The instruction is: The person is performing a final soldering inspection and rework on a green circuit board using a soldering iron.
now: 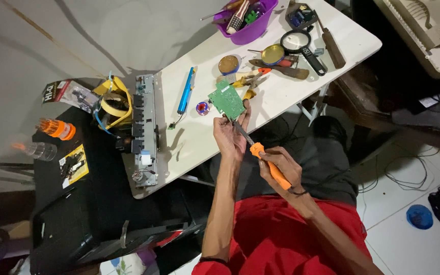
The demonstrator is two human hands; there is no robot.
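Nearest the camera, the right hand point(281, 170) was wrapped around the orange handle of a soldering iron point(260, 153), its dark shaft angled up toward the board. Just beyond it the left hand point(230, 135) held a small green circuit board point(226, 100) pinched at its lower edge between thumb and fingers, lifted at the near edge of the white table point(281, 97); the iron's tip appeared to meet the board close to those fingers, though the exact contact point was too small to tell.

The board looked light, thin and stiff — something to be held by its bare edges, as it was, and not by its face, where small parts would likely be fragile. The iron's metal end would be hot in use, so the handle was the only sensible place to grip it.

Farther out on the table lay a blue pen-like tool point(185, 90), a small spool point(202, 108), orange-handled pliers point(248, 81), a round tin point(228, 64), a magnifying glass point(301, 43) and a purple tub of tools point(250, 20). To the left sat a long grey metal assembly point(145, 130) with yellow banding point(113, 104) — beside it an orange-capped bottle point(56, 128) on a black surface.
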